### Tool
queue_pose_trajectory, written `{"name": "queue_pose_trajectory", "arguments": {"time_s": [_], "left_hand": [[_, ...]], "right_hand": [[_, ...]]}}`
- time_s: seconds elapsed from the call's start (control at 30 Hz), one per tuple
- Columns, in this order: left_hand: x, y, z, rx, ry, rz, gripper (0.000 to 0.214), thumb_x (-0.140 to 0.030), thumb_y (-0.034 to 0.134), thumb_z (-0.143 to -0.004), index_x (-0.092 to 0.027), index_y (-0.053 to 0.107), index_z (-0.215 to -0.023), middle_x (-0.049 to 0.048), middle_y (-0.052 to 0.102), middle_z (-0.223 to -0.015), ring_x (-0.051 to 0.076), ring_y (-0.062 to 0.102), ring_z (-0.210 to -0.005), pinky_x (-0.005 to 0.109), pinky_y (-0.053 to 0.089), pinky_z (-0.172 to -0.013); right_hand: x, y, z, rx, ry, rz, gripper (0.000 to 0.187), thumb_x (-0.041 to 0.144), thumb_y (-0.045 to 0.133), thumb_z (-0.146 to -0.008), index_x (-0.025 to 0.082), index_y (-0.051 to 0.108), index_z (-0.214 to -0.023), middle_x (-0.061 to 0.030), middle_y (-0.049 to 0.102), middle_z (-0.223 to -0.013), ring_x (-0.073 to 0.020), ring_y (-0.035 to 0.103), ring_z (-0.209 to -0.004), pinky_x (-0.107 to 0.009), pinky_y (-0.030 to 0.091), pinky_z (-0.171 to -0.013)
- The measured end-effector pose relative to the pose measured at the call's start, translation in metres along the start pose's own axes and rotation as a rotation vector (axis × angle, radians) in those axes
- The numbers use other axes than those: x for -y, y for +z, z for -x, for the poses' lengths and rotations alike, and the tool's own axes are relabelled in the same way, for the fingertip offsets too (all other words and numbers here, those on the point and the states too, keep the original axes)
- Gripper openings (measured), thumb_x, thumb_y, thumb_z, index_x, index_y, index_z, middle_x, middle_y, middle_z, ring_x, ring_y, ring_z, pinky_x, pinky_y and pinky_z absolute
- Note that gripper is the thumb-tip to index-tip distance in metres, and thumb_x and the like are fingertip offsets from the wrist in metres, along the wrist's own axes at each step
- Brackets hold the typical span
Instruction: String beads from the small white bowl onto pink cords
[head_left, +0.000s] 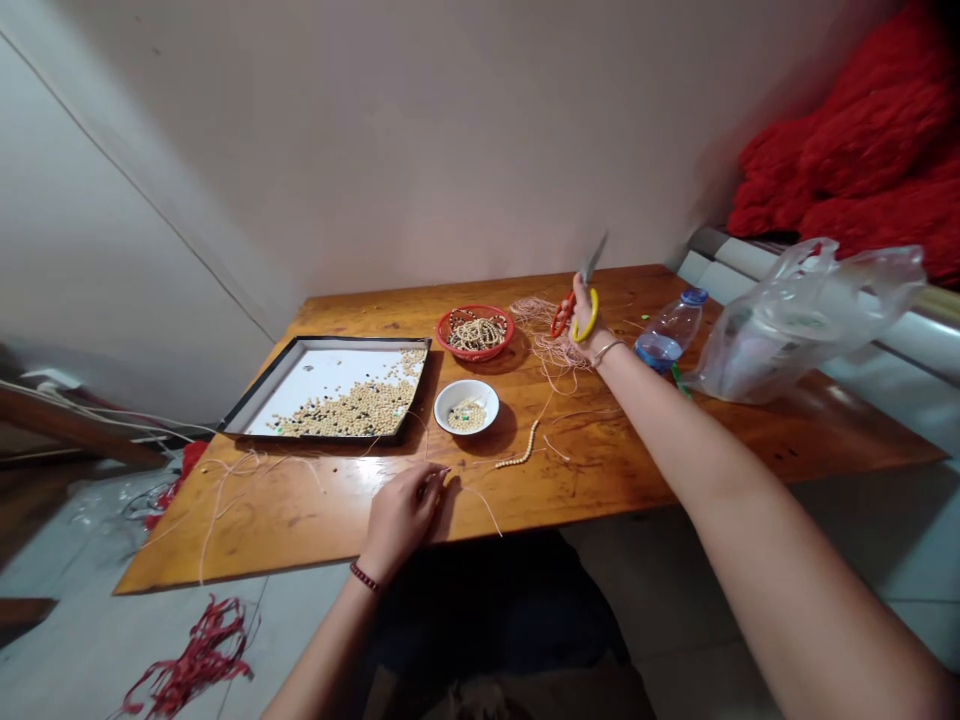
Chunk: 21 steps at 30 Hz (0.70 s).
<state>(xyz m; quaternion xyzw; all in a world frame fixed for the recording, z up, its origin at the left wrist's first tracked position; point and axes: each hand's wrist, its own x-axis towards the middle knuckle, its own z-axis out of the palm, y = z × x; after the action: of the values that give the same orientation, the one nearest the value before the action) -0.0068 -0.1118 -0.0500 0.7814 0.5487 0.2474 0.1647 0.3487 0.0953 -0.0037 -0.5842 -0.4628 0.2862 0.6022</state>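
Note:
My right hand (579,312) holds a pair of scissors (595,258) with one orange-red and one yellow handle loop, raised over the back right of the table, blades pointing up. Close to the front edge, my left hand (401,512) is closed in a pinch on a thin pale cord (486,503), whose end trails to the right. A short string of beige beads (529,445) lies between the hands. Behind my left hand stands a white bowl (442,408) with loose beads inside. Beneath my right hand spreads a tangle of pink cord (559,350).
A black-rimmed tray (300,362) of loose beads sits at left. At the back, a red basket (480,354) holds bead strands. A water bottle (671,330) and a plastic bag (757,340) stand at right. Red ribbon (199,650) lies on the floor.

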Motion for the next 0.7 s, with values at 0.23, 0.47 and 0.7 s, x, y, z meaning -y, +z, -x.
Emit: {"name": "queue_pose_trajectory", "arguments": {"time_s": [0.23, 0.47, 0.7], "left_hand": [[-0.001, -0.001, -0.003, 0.022, -0.032, 0.018, 0.030, -0.041, 0.042, -0.093, -0.024, 0.066, -0.097, 0.0038, 0.072, -0.096, 0.019, 0.065, -0.085, 0.027, 0.048, -0.073], [0.001, 0.002, -0.008, 0.012, -0.039, 0.017, 0.031, -0.044, 0.045, -0.091, -0.023, 0.068, -0.095, 0.0042, 0.072, -0.095, 0.019, 0.065, -0.082, 0.027, 0.049, -0.072], [0.001, 0.003, -0.008, 0.015, -0.056, 0.021, 0.031, -0.045, 0.046, -0.090, -0.023, 0.068, -0.095, 0.0041, 0.072, -0.094, 0.019, 0.066, -0.082, 0.028, 0.050, -0.072]], "right_hand": [[-0.003, 0.001, 0.018, 0.095, 0.000, -0.242, 0.051, 0.071, 0.037, -0.083, 0.024, 0.052, -0.089, -0.0035, 0.061, -0.088, -0.0169, 0.061, -0.081, -0.032, 0.052, -0.068], [-0.019, 0.006, 0.031, -0.012, -0.259, -0.071, 0.053, 0.055, 0.072, -0.067, 0.026, 0.046, -0.101, 0.0001, 0.062, -0.092, -0.0150, 0.062, -0.088, -0.030, 0.051, -0.082], [-0.023, 0.001, 0.025, -0.024, -0.245, -0.130, 0.051, 0.060, 0.058, -0.077, 0.026, 0.047, -0.114, -0.0076, 0.062, -0.108, -0.0203, 0.061, -0.098, -0.036, 0.053, -0.079]]}}
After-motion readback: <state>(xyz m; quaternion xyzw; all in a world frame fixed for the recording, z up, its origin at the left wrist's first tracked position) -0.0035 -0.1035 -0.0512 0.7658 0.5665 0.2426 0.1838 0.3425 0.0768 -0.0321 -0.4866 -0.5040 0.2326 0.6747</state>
